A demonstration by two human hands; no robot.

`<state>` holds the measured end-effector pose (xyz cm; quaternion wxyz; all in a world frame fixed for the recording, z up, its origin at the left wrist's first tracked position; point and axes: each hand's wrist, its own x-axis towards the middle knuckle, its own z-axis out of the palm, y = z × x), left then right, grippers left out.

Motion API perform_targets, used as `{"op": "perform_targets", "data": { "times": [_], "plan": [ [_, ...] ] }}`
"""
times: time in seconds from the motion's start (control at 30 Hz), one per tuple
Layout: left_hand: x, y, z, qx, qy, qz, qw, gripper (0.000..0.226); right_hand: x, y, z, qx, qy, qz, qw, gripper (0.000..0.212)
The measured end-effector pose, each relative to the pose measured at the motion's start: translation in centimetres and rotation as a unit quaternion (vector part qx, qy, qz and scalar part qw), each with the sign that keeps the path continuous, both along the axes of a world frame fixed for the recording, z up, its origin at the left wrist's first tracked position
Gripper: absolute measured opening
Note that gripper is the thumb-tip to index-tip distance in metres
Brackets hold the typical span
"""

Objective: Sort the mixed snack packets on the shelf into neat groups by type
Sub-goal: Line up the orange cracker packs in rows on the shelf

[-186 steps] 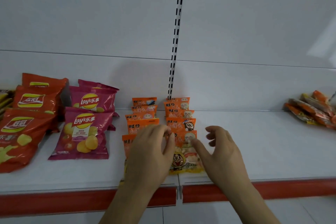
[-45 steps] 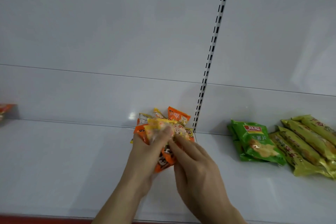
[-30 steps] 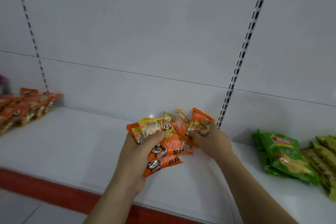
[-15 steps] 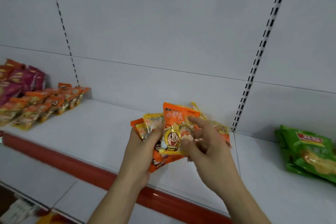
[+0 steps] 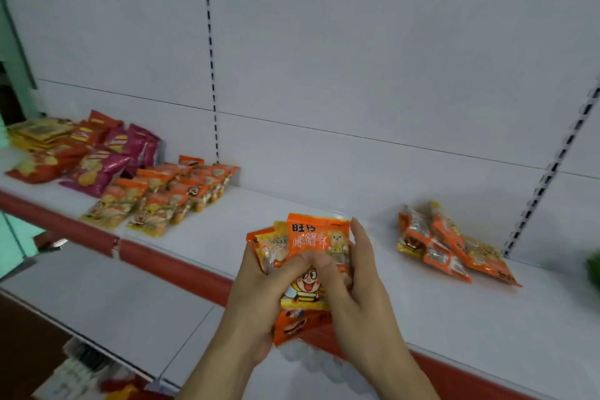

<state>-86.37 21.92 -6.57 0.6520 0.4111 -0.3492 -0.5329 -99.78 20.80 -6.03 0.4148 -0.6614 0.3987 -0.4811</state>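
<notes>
Left hand point(image 5: 256, 294): grasps a fanned stack of orange snack packets point(image 5: 310, 256) from the left, thumb across the front.
Right hand point(image 5: 357, 289): grips the same stack from the right.
Stack: held above the shelf point(image 5: 454, 312) front edge.
Loose pile point(image 5: 451, 247): right, on the shelf.
Sorted rows point(image 5: 168, 195): far left, beside magenta chip bags point(image 5: 110, 159).

My left hand point(image 5: 256, 289) and right hand point(image 5: 357, 289) meet in front of me, forearms angled inward from below. Both thumbs press side by side on the front of the orange packets point(image 5: 308, 269), and my right fingers stand upright along their edge, closing the grip.
</notes>
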Motion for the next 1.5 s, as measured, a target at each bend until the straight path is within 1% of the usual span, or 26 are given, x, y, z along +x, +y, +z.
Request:
{"op": "perform_targets", "data": {
  "times": [0.07, 0.17, 0.23, 0.33, 0.4, 0.47, 0.53, 0.63, 0.67, 0.77, 0.8, 0.87, 0.93, 1.03, 1.07, 1.13, 1.23, 1.27, 1.37, 1.43, 1.5],
  "plan": [
    [4.1, 0.9, -0.1, 0.002, 0.007, 0.008, 1.0, 0.052, 4.0, 0.8, -0.4, 0.028, -0.022, 0.045, 0.998, 0.072],
    [9.0, 1.7, -0.2, 0.003, 0.017, 0.013, 1.0, 0.047, 8.6, 1.3, -0.9, 0.076, -0.067, 0.082, 0.991, 0.07],
    [11.3, 1.6, -0.3, 0.012, 0.019, 0.02, 1.0, 0.054, 11.0, 1.3, -1.1, 0.102, -0.079, 0.09, 0.988, 0.069],
    [13.9, 0.5, 0.1, 0.028, 0.025, 0.017, 0.999, 0.065, 13.9, 0.7, -0.7, 0.101, -0.073, 0.105, 0.987, 0.071],
    [15.3, -0.7, 0.4, 0.042, 0.032, 0.011, 0.999, 0.065, 15.2, -0.4, -0.5, 0.088, -0.074, 0.103, 0.988, 0.072],
    [16.5, -2.0, 0.6, 0.045, 0.034, 0.019, 0.998, 0.06, 16.1, -1.7, 0.0, 0.066, -0.073, 0.105, 0.99, 0.075],
    [17.7, -3.5, 0.8, 0.048, 0.038, 0.027, 0.998, 0.059, 16.9, -3.3, 0.4, 0.039, -0.063, 0.085, 0.994, 0.068],
    [19.1, -5.8, 1.3, 0.048, 0.022, 0.02, 0.998, 0.043, 17.9, -6.1, 0.4, 0.005, -0.059, -0.011, 0.998, 0.042],
    [19.5, -6.6, 1.5, 0.049, 0.016, 0.01, 0.999, 0.043, 18.3, -7.0, 0.5, 0.001, -0.062, -0.047, 0.997, 0.036],
    [20.6, -8.6, 2.2, 0.042, -0.014, -0.013, 0.999, 0.047, 19.3, -9.7, 0.9, 0.012, -0.077, -0.114, 0.99, 0.03],
    [21.1, -9.3, 2.2, 0.036, -0.021, -0.003, 0.999, 0.046, 19.5, -10.6, 0.9, 0.011, -0.064, -0.13, 0.989, 0.032],
    [22.5, -10.7, 2.2, 0.031, -0.014, 0.035, 0.999, 0.042, 19.6, -12.6, 1.1, -0.002, -0.001, -0.17, 0.985, 0.039],
    [24.3, -11.7, 2.4, 0.033, 0.001, 0.048, 0.998, 0.039, 19.2, -14.7, 1.1, -0.004, 0.064, -0.203, 0.977, 0.04],
    [27.0, -12.8, 2.9, 0.036, -0.002, 0.026, 0.999, 0.044, 19.2, -17.8, 0.4, 0.019, 0.147, -0.211, 0.966, 0.043],
    [27.9, -13.1, 3.0, 0.034, -0.009, 0.018, 0.999, 0.041, 19.5, -18.7, 0.1, 0.024, 0.174, -0.21, 0.962, 0.046],
    [29.5, -13.7, 3.2, 0.031, -0.002, 0.006, 1.0, 0.029, 20.2, -20.0, -0.6, 0.019, 0.229, -0.206, 0.951, 0.053],
    [31.4, -14.3, 2.7, 0.037, 0.011, -0.026, 0.999, 0.024, 21.9, -21.4, -1.5, 0.011, 0.286, -0.202, 0.937, 0.052],
    [31.6, -14.4, 2.5, 0.043, 0.01, -0.042, 0.998, 0.027, 22.4, -21.8, -1.8, 0.009, 0.295, -0.2, 0.934, 0.055],
    [32.2, -14.4, 2.0, 0.057, 0.012, -0.091, 0.994, 0.05, 23.1, -22.6, -2.7, 0.001, 0.352, -0.206, 0.913, 0.056],
    [32.8, -14.8, 1.9, 0.058, 0.015, -0.106, 0.993, 0.053, 23.1, -22.9, -3.2, 0.007, 0.377, -0.217, 0.9, 0.058],
    [33.3, -15.0, 1.8, 0.061, 0.017, -0.112, 0.992, 0.053, 22.9, -23.3, -3.5, 0.012, 0.394, -0.224, 0.891, 0.066]
  ]
}}
